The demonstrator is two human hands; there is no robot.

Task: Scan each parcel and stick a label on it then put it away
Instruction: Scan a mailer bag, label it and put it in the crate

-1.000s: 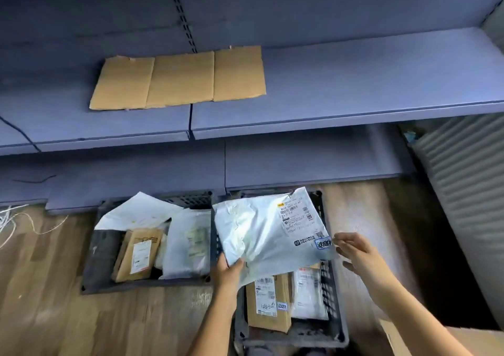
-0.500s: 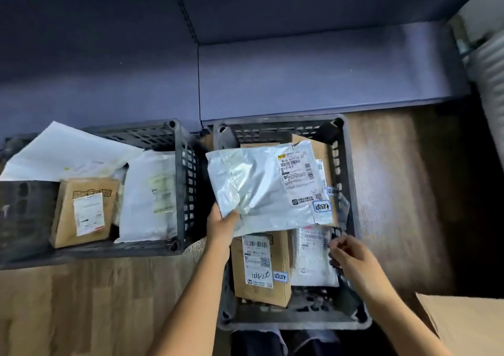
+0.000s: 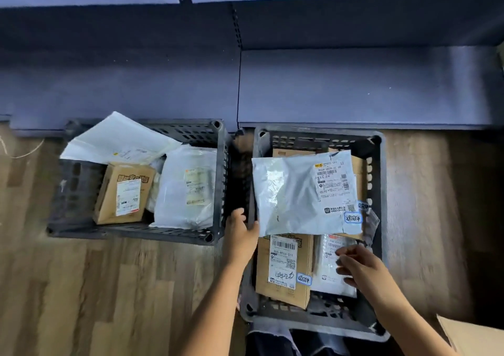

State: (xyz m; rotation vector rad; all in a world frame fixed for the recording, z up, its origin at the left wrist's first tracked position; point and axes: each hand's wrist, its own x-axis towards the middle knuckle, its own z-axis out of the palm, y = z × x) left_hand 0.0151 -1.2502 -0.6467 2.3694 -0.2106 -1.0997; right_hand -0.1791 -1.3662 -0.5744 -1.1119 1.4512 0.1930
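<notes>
A silver-grey poly mailer with a white shipping label and a small blue-edged sticker lies across the top of the right black crate. My left hand grips its lower left corner. Under it sit a brown box with a label and blue sticker, and a clear-wrapped white parcel. My right hand hovers over that white parcel with fingers apart, holding nothing.
A second black crate on the left holds a brown box, a white mailer and a large white envelope. Blue-grey shelving runs behind both crates. A cardboard corner shows at bottom right, on wooden floor.
The view has tipped down toward the crates. The silver mailer has come down into the right crate. My right hand moved from the mailer's right edge down over the white parcel.
</notes>
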